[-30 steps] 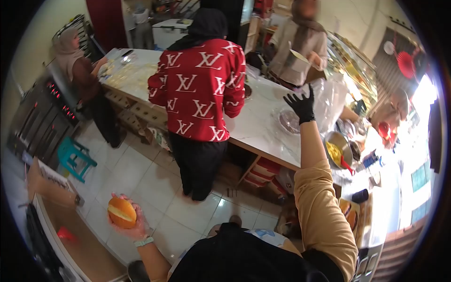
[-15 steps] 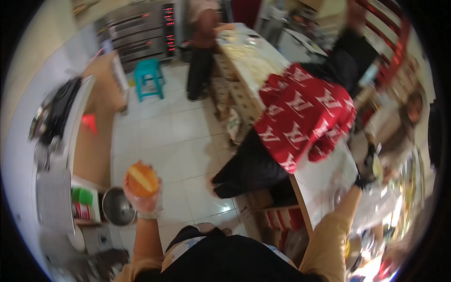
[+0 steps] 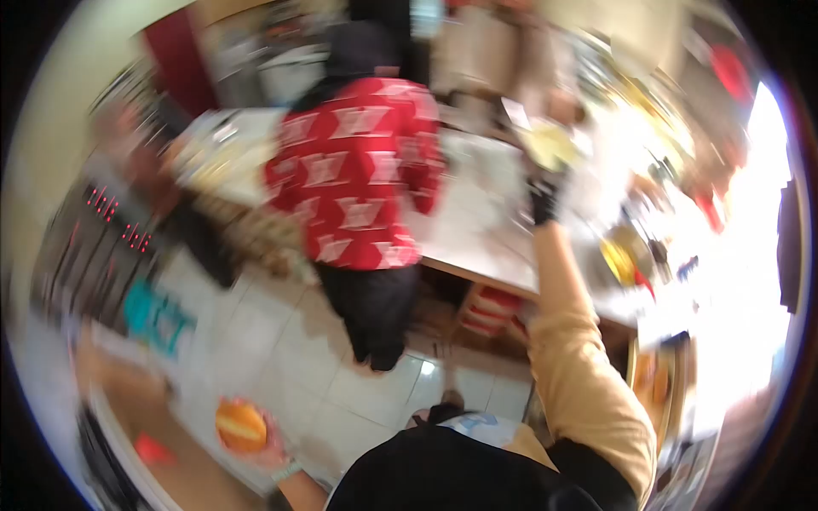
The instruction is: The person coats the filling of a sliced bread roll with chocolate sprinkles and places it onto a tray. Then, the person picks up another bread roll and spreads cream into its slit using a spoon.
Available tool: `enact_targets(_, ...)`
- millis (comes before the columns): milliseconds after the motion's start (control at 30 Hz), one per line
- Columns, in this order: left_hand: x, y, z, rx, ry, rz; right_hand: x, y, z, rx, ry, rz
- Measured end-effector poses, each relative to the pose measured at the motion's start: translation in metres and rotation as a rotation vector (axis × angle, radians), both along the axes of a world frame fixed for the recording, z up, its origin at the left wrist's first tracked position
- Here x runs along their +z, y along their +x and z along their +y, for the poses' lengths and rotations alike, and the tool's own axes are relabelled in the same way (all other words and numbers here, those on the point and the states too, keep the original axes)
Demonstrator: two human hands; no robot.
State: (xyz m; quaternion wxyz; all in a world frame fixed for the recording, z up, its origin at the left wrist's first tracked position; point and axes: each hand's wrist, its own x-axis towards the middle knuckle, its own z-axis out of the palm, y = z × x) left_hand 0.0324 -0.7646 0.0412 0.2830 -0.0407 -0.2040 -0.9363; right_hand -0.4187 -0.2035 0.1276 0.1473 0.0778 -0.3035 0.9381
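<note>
My left hand [image 3: 271,444] is low on the left, above the tiled floor. It holds a round bread bun [image 3: 241,426], golden-orange with a paler band across its top. My right arm reaches forward over the white worktable [image 3: 477,247]. The right hand [image 3: 544,194] wears a black glove and is closed on a pale yellow thing [image 3: 552,146]. Motion blur hides what kind of thing this is and how the fingers lie.
A person in a red patterned top [image 3: 358,170] stands at the table ahead. Another person [image 3: 162,187] is at the far left, near an oven with red displays [image 3: 119,217]. A teal stool [image 3: 159,317] stands on the floor. A bowl with yellow contents [image 3: 620,260] sits at right.
My view has swung to the right. The bun in my left hand now appears lower. My right arm appears further left in view, stretched forward, with the pale yellow thing still at its hand.
</note>
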Motion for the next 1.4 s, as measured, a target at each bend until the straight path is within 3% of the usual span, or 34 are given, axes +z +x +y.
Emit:
enact_targets(100,0.002,-0.039,-0.007,-0.387,-0.015,0.115,-0.021,0.068,-0.029,-0.082,-0.055,0.016)
enact_targets(167,-0.003,-0.068,-0.005,-0.505,0.017,0.029,0.003,0.157,-0.046,-0.178,-0.081,-0.277)
enact_targets(233,0.035,-0.095,0.052,-0.7,0.32,0.055,-0.007,0.234,-0.048,-0.26,-0.025,-0.281)
enact_targets(300,0.064,-0.108,0.106,-0.937,0.703,0.036,-0.033,0.311,-0.031,-0.062,-0.188,-0.333)
enact_targets(333,0.064,-0.12,0.124,-1.009,0.644,-0.011,-0.016,0.371,-0.041,-0.216,-0.101,-0.28)
enact_targets(433,0.061,-0.157,0.181,-1.183,0.459,-0.094,-0.052,0.48,-0.036,-0.491,0.025,-0.236)
enact_targets(500,0.06,-0.162,0.215,-1.259,0.328,-0.111,-0.08,0.561,-0.041,-0.596,0.005,-0.382)
enact_targets(533,0.088,-0.131,0.263,-1.598,0.306,0.008,-0.077,0.605,-0.05,-0.629,-0.054,-0.393)
enact_targets(567,0.105,-0.102,0.301,-1.573,0.377,-0.039,-0.088,0.641,-0.056,-0.733,-0.081,-0.358)
enact_targets(633,0.103,-0.088,0.352,-1.228,-0.169,-0.175,-0.108,0.716,-0.078,-0.845,-0.34,-0.383)
enact_targets(700,0.079,-0.101,0.397,-1.733,0.03,-0.109,-0.093,0.779,-0.101,-1.061,-0.417,-0.397)
enact_targets(833,0.071,0.005,0.495,-2.124,0.075,-0.035,-0.111,0.89,-0.13,-1.392,-0.385,-0.489)
enact_targets(1033,0.058,0.183,0.574,-2.429,-0.005,-0.236,-0.119,0.974,-0.126,-1.568,-0.435,-0.513)
enact_targets(1100,0.061,0.227,0.587,-2.554,0.044,-0.296,-0.131,0.988,-0.124,-1.509,-0.453,-0.576)
enact_targets(1233,0.056,0.264,0.608,-2.554,-0.014,-0.318,-0.151,0.992,-0.099,-1.456,-0.301,-0.652)
enact_targets(1400,0.046,0.253,0.634,-2.519,-0.06,-0.166,-0.11,0.968,-0.066,-1.344,-0.636,-0.306)
